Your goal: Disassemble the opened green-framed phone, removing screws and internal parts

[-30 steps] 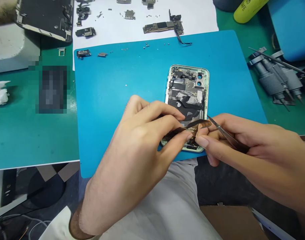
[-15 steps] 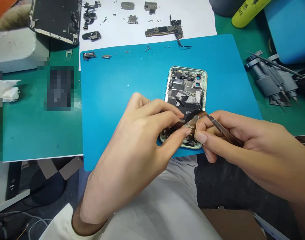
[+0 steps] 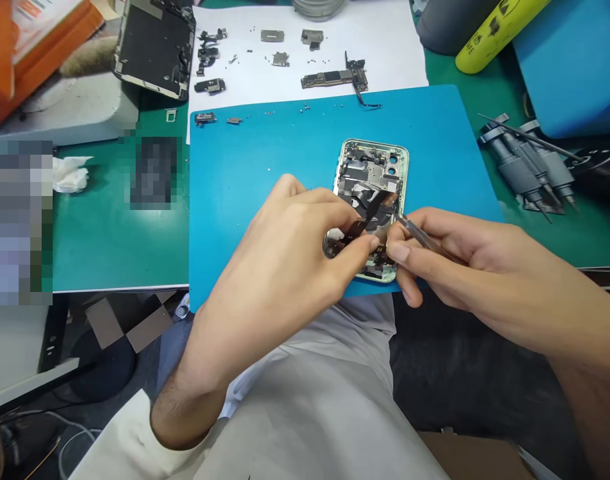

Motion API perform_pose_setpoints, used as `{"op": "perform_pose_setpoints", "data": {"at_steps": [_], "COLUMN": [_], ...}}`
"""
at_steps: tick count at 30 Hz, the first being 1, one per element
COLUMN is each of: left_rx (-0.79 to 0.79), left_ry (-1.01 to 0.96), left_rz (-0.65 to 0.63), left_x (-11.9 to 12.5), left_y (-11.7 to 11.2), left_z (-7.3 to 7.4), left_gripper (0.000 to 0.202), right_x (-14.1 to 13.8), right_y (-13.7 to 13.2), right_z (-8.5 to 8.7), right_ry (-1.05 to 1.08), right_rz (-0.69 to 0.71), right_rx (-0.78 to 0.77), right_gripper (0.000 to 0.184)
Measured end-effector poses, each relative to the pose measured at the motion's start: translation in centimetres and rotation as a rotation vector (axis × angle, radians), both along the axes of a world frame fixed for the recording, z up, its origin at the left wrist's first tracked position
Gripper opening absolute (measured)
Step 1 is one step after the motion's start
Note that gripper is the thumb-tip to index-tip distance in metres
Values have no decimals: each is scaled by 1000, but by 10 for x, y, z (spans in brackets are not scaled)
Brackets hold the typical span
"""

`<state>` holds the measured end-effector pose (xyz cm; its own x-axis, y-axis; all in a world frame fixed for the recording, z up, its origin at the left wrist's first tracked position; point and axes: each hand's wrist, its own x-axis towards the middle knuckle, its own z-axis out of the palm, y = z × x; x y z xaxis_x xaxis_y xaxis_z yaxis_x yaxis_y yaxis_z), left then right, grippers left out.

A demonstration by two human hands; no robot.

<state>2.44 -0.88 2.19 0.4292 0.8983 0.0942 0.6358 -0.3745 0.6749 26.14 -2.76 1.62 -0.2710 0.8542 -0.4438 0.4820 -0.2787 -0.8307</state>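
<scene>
An opened smartphone housing with a pale green frame lies on the blue mat, its inner parts exposed. Over its lower half, my left hand pinches a black flex cable between thumb and fingers. The cable's free end, with a copper-coloured patch, points up and to the right. From the right, my right hand is closed round metal tweezers, whose tips are close to the cable; whether they touch it I cannot tell. My fingers hide part of the housing's lower end.
The blue mat carries tiny screws and small parts along its far edge. On white paper behind lie a logic board and several brackets. Screwdrivers rest at right, a phone screen at far left.
The flex cable's free end has swung from lying rightward to pointing more upward, away from the tweezers. The whole view has shifted slightly; both hands stay over the housing.
</scene>
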Motion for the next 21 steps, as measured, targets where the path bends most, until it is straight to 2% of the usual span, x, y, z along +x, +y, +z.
{"op": "perform_pose_setpoints", "data": {"at_steps": [7, 13, 17, 21], "left_rx": [-120, -266, -342, -420], "left_ry": [-61, -260, -435, -505], "left_rz": [-4, 18, 115, 160], "left_x": [-4, -12, -16, -19], "left_y": [3, 5, 4, 1], "left_z": [5, 3, 11, 18], "left_gripper": [27, 18, 22, 32], "right_x": [-5, -5, -2, 1], "right_y": [5, 0, -3, -7], "right_z": [4, 3, -1, -3], "right_ry": [104, 240, 294, 332], "right_rz": [-23, -171, -227, -256], "right_rx": [-29, 37, 71, 113], "right_gripper": [56, 60, 57, 52]}}
